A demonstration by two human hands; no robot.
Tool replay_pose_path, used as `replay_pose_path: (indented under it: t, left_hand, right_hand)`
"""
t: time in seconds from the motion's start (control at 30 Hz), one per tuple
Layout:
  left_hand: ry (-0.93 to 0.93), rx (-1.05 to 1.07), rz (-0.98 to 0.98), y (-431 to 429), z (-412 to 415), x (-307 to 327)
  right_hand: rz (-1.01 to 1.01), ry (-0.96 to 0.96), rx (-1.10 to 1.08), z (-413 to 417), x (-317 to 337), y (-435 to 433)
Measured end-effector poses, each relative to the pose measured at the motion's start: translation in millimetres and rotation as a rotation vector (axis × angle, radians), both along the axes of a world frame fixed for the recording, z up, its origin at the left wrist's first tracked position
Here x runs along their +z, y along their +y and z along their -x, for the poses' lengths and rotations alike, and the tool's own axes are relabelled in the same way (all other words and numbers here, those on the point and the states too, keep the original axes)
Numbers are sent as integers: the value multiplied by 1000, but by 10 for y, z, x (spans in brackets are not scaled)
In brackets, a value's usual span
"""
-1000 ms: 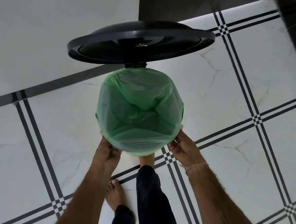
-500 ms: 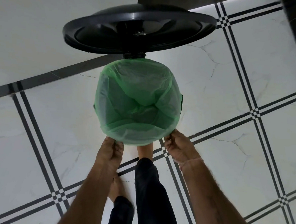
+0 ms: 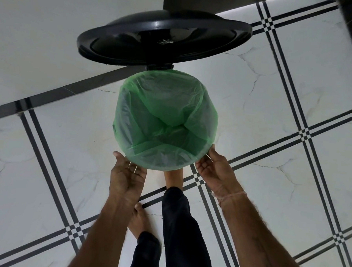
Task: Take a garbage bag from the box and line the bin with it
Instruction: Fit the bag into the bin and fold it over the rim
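The green bag [image 3: 165, 120] sat in the bin, its mouth stretched over the whole round rim so that the rim itself was hidden under the film; the plastic sagged inward in loose folds toward the middle, and only a sliver of the bin [image 3: 113, 128] showed dark at the left edge. The black lid [image 3: 163, 40] stood tipped up behind the bin on its hinge [image 3: 159, 67], underside toward the camera. The left hand [image 3: 127, 176] was at the near-left of the rim, palm turned up and inward, its fingers [image 3: 135, 168] spread wide and loose, the tips just beside or barely touching the bag's lower edge; whether they touched could not be told. The right hand [image 3: 215, 169] was at the near-right of the rim, likewise spread with the palm facing the bag, its fingers [image 3: 207, 155] lying against or just beside the folded-over film, holding nothing. A thin thread band [image 3: 232, 196] circled the right wrist. Between the forearms, a leg in dark trousers [image 3: 181, 225] reached forward, its bare foot [image 3: 172, 179] under the near edge of the bin; the other foot [image 3: 139, 221] stood further back, by the left forearm. All of it stood on a white marbled floor [image 3: 272, 138] crossed by dark stripes.
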State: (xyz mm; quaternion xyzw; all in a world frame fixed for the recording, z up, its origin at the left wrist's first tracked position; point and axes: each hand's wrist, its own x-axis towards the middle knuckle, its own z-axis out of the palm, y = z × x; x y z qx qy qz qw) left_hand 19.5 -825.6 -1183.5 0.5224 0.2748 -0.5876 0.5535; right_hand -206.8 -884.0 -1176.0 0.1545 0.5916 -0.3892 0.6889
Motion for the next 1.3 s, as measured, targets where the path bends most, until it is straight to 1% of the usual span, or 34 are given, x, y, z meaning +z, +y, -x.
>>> replay_pose_path:
  t: [0.1,0.2,0.27,0.33,0.43,0.5,0.6,0.67,0.73,0.8,0.87,0.97,1.07,1.1,1.3]
  left_hand:
    - [16,-61,-24,-42,-24,-35]
    - [24,-68,-41,-44,-37,-104]
    - [-5,-84,-56,-43,-47,-124]
    - [-17,-90,-73,-39,-73,-140]
    - [-13,-98,-124,-80,-130,-96]
    - [-8,-92,-108,-92,-157,-125]
    - [-6,-139,-68,-105,-166,-130]
    - [-61,-224,-80,-118,-193,-107]
    - [-187,-305,-115,-148,-274,-91]
    - [-281,-287,-103,-211,-338,-62]
    - [-298,-271,-75,-330,-343,37]
    - [-277,-266,-108,-479,-320,108]
    - [-161,-236,-105,-550,-357,128]
    - [-151,-245,-100,-555,-381,130]
    - [-173,-268,-156,-530,-446,62]
  right_hand:
    - [-15,12,46,-11,-35,-31]
    - [-57,22,89,13,-40,-49]
    - [-59,27,28,-2,-35,-51]
    - [-50,55,-17,-6,-52,-49]
    - [14,120,46,-18,-12,-90]
    - [45,146,87,-48,11,-121]
    - [39,108,79,-67,-2,-166]
    - [24,141,100,-77,-2,-194]
    - [11,270,135,-83,10,-252]
    - [18,368,154,-83,31,-314]
    - [12,360,160,-77,62,-385]
    - [-34,282,178,-81,72,-495]
    - [-25,260,234,-62,21,-585]
    - [-25,261,236,-55,4,-601]
    - [41,241,198,-5,-19,-577]
